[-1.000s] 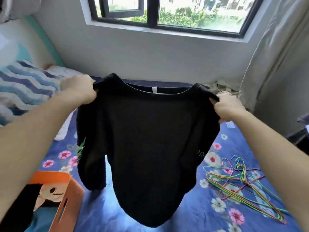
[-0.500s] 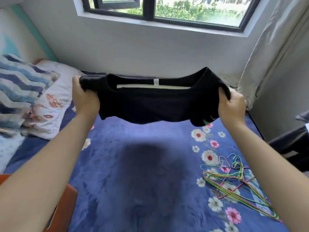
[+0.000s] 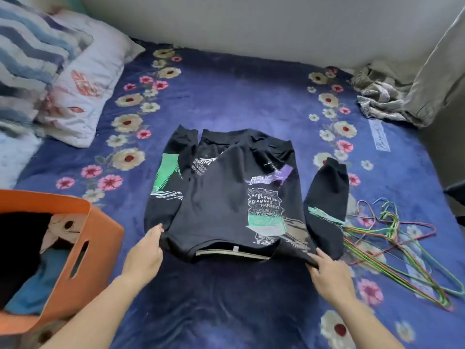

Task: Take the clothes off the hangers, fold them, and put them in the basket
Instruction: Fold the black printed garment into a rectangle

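Lying beyond left hand point(image 3: 147, 250), right hand point(image 3: 329, 275), sweatshirt point(image 3: 221, 205), shoulders pinched

the black long-sleeved sweatshirt point(image 3: 216, 205) bears a white printed text block point(image 3: 264, 201) in which "las vegas" and "champion" can be read, while its other print and the pale label point(image 3: 379, 134) on the blue floral bedspread point(image 3: 226, 96) are too blurred to read.

Floral blue bed point(image 3: 226, 102) against pale wall point(image 3: 251, 28)
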The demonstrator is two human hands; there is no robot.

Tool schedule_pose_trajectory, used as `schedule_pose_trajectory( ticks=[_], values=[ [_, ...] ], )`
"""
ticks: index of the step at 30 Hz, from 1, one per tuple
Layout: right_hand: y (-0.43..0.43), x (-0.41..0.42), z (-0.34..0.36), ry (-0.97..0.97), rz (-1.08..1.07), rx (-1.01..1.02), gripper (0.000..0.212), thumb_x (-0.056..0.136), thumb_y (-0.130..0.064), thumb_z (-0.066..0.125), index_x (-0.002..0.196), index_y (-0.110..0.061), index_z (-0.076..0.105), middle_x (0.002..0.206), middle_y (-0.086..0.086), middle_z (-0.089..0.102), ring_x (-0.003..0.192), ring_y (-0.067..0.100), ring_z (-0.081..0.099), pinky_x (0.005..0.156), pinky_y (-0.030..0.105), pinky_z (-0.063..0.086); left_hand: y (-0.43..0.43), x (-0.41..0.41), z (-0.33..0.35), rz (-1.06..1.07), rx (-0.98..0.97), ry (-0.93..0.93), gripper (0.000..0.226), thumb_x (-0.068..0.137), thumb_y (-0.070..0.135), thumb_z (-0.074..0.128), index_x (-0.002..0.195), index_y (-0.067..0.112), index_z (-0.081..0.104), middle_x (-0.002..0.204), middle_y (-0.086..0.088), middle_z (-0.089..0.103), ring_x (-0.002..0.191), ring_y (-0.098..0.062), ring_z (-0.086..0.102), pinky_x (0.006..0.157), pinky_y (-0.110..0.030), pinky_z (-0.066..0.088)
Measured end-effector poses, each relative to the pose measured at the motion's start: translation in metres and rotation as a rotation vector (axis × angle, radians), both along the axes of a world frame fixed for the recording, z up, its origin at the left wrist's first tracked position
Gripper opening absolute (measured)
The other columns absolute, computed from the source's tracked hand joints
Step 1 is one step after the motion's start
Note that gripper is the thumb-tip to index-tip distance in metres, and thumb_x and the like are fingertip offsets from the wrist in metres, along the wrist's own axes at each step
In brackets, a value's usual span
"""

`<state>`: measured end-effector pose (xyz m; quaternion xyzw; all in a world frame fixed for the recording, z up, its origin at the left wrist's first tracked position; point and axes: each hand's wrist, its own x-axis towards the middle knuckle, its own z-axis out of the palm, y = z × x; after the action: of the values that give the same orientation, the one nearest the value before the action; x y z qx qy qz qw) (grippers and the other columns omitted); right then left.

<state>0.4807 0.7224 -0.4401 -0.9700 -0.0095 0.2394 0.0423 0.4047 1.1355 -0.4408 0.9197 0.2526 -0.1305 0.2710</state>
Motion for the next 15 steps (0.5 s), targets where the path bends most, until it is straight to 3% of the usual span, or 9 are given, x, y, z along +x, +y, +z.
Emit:
schedule_pose_trajectory(
  ticks=[2, 4, 7, 9, 10, 13, 15],
  values=[
    [0.003, -0.025, -0.035, 0.115, 0.031, -0.054, 0.047, 0.1, -0.037, 0.042, 0.146, -0.039, 0.038, 0.16, -0.006, 0.026, 0.127, 0.031, 0.049, 0.105, 0.033, 0.038, -0.003, -0.025, -0.03, -0.084, 0.072, 0.119, 0.061, 0.087, -0.005, 0.04, 0.146, 0.014, 0.037, 0.156, 0.006, 0.035, 0.125, -0.025, 0.048, 0.097, -0.035, 0.039],
    [0.0, -0.046, -0.056, 0.174, 0.047, -0.108, 0.053, 0.098, -0.034, 0.042, 0.15, -0.04, 0.031, 0.161, -0.008, 0.021, 0.126, 0.032, 0.047, 0.106, 0.034, 0.038, 0.0, -0.043, -0.051, -0.136, 0.158, 0.142, 0.055, 0.085, -0.005, 0.044, 0.137, 0.011, 0.044, 0.157, 0.006, 0.033, 0.111, -0.027, 0.052, 0.086, -0.039, 0.045],
    [-0.009, -0.071, -0.071, 0.121, 0.068, -0.103, 0.059, 0.09, -0.023, 0.054, 0.147, -0.032, 0.041, 0.157, 0.0, 0.032, 0.116, 0.038, 0.055, 0.103, 0.04, 0.042, 0.01, -0.067, -0.073, -0.275, 0.255, 0.122, 0.034, 0.071, -0.013, 0.062, 0.1, 0.005, 0.058, 0.15, -0.009, 0.043, 0.083, -0.036, 0.056, 0.065, -0.043, 0.05],
    [-0.015, -0.088, -0.078, 0.111, 0.078, -0.089, 0.061, 0.089, -0.02, 0.056, 0.147, -0.03, 0.041, 0.156, 0.003, 0.034, 0.111, 0.037, 0.057, 0.099, 0.04, 0.045, 0.01, -0.084, -0.08, -0.372, 0.326, 0.176, 0.039, 0.059, -0.018, 0.071, 0.087, 0.005, 0.058, 0.142, -0.019, 0.051, 0.067, -0.036, 0.058, 0.053, -0.039, 0.049],
    [-0.017, -0.096, -0.082, 0.146, 0.112, -0.108, 0.062, 0.092, -0.022, 0.052, 0.15, -0.031, 0.034, 0.159, 0.002, 0.028, 0.114, 0.033, 0.055, 0.099, 0.038, 0.044, 0.007, -0.092, -0.086, -0.4, 0.319, 0.246, 0.039, 0.063, -0.017, 0.068, 0.092, 0.006, 0.058, 0.147, -0.018, 0.046, 0.072, -0.037, 0.06, 0.055, -0.037, 0.048],
    [-0.024, -0.115, -0.104, 0.381, 0.088, -0.126, 0.062, 0.097, -0.02, 0.04, 0.154, -0.031, 0.02, 0.163, 0.002, 0.012, 0.129, 0.027, 0.046, 0.099, 0.033, 0.044, -0.005, -0.107, -0.115, -0.304, 0.249, 0.445, 0.049, 0.086, -0.003, 0.044, 0.132, 0.014, 0.039, 0.163, -0.007, 0.008, 0.12, -0.032, 0.05, 0.085, -0.038, 0.045],
    [-0.02, -0.119, -0.118, 0.379, -0.088, -0.057, 0.057, 0.094, -0.017, 0.042, 0.15, -0.019, 0.03, 0.157, 0.008, 0.027, 0.129, 0.03, 0.048, 0.099, 0.036, 0.043, -0.027, -0.102, -0.129, -0.012, 0.082, 0.469, 0.054, 0.086, 0.001, 0.044, 0.138, 0.015, 0.033, 0.161, -0.01, 0.007, 0.119, -0.042, 0.048, 0.095, -0.043, 0.041]
  ],
)
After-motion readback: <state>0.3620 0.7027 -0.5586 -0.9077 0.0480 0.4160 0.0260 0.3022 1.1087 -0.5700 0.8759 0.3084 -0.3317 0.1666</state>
